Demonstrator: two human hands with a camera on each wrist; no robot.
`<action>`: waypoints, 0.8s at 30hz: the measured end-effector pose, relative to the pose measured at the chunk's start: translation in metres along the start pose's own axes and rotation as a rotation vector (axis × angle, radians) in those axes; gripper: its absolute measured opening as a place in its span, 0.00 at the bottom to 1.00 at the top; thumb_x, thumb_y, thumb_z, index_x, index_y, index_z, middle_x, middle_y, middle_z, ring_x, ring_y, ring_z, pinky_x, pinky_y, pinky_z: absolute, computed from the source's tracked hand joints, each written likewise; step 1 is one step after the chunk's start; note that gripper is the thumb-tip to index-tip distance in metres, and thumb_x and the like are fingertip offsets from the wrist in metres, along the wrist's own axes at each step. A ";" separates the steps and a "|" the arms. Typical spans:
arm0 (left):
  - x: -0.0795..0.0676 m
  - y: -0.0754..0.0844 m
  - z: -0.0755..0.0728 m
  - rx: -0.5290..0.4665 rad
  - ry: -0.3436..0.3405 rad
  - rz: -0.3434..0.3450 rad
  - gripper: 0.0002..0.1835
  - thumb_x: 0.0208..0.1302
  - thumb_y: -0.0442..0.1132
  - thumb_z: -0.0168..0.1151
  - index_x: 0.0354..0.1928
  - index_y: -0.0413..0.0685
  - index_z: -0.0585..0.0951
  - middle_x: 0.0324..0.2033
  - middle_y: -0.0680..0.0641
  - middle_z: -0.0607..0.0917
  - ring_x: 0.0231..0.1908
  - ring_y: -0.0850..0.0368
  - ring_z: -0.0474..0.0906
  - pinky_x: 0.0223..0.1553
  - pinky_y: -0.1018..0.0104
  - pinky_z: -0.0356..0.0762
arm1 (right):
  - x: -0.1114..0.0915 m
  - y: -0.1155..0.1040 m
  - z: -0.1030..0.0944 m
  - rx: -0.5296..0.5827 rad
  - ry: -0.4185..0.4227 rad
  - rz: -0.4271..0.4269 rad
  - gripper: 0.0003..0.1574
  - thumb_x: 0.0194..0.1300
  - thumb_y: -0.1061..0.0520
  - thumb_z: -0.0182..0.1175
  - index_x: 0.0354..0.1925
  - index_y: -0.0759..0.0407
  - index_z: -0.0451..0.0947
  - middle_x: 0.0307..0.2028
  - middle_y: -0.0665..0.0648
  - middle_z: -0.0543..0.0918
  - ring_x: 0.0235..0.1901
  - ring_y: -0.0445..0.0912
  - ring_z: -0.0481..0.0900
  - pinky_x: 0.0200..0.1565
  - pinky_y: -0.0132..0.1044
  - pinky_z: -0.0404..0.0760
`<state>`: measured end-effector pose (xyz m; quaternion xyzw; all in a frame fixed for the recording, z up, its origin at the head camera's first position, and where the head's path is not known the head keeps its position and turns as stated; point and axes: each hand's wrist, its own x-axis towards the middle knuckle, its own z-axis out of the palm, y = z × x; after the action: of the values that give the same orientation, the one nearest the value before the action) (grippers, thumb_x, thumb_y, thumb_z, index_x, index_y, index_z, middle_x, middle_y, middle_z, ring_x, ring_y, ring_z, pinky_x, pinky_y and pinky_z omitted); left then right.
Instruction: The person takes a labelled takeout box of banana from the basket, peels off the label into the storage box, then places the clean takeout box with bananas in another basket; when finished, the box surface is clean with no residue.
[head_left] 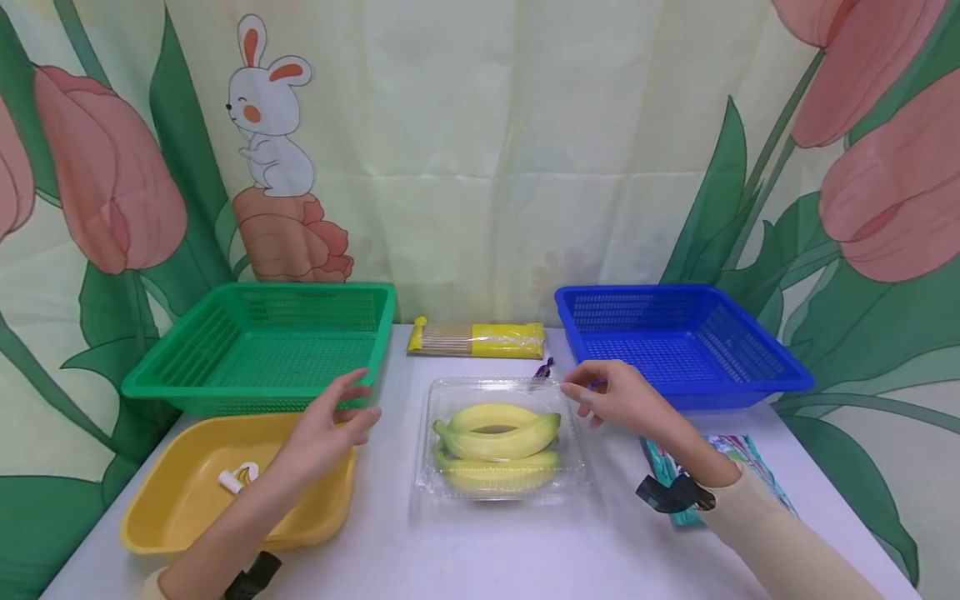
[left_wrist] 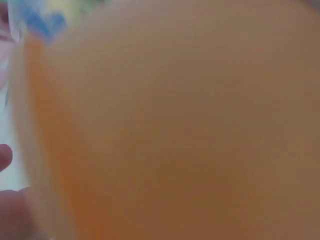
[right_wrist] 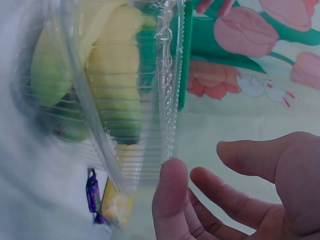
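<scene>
In the head view, a clear plastic clamshell box (head_left: 465, 392) stands mid-table with bananas (head_left: 495, 442) inside and its lid down. My right hand (head_left: 618, 396) is at the box's far right corner. Its fingers are loosely bent, with the thumb apart from them in the right wrist view. One fingertip (right_wrist: 172, 175) overlaps the box edge there; whether it touches, I cannot tell. My left hand (head_left: 326, 429) hovers left of the box, fingers spread and holding nothing, near the yellow basin (head_left: 168, 471). The left wrist view is mostly a blurred orange-brown surface.
A green basket (head_left: 262, 392) stands back left, a blue basket (head_left: 697, 387) back right. Between them lies a yellow noodle packet (head_left: 506, 342), with a purple-wrapped candy (head_left: 543, 367) behind the box. A teal packet (head_left: 750, 462) lies under the right forearm. The basin holds a small white-and-yellow item (head_left: 240, 477).
</scene>
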<state>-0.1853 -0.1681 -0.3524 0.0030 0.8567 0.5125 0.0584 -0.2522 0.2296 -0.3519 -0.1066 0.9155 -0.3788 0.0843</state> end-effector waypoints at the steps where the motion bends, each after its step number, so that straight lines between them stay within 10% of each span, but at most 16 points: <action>1: 0.001 0.000 0.006 -0.026 -0.016 -0.013 0.38 0.80 0.43 0.59 0.84 0.50 0.56 0.75 0.34 0.69 0.65 0.38 0.79 0.58 0.53 0.88 | -0.002 0.001 0.000 -0.006 0.000 0.005 0.18 0.76 0.50 0.64 0.55 0.60 0.85 0.49 0.64 0.89 0.32 0.48 0.87 0.35 0.43 0.90; 12: 0.010 -0.004 0.051 -0.119 -0.115 -0.119 0.38 0.78 0.42 0.60 0.84 0.55 0.56 0.77 0.32 0.66 0.66 0.34 0.78 0.57 0.49 0.88 | -0.030 0.018 0.016 0.019 -0.011 0.059 0.38 0.76 0.47 0.65 0.73 0.65 0.69 0.63 0.71 0.83 0.52 0.59 0.90 0.39 0.46 0.93; 24: 0.011 -0.013 0.068 -0.137 -0.142 -0.142 0.39 0.76 0.43 0.61 0.84 0.62 0.59 0.75 0.36 0.72 0.63 0.41 0.79 0.50 0.52 0.89 | -0.036 0.029 0.047 0.329 -0.040 0.180 0.48 0.78 0.43 0.61 0.83 0.55 0.53 0.75 0.72 0.71 0.68 0.64 0.79 0.44 0.45 0.91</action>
<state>-0.1889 -0.1139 -0.3966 -0.0257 0.8114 0.5629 0.1551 -0.2104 0.2270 -0.4024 -0.0166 0.8451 -0.5122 0.1523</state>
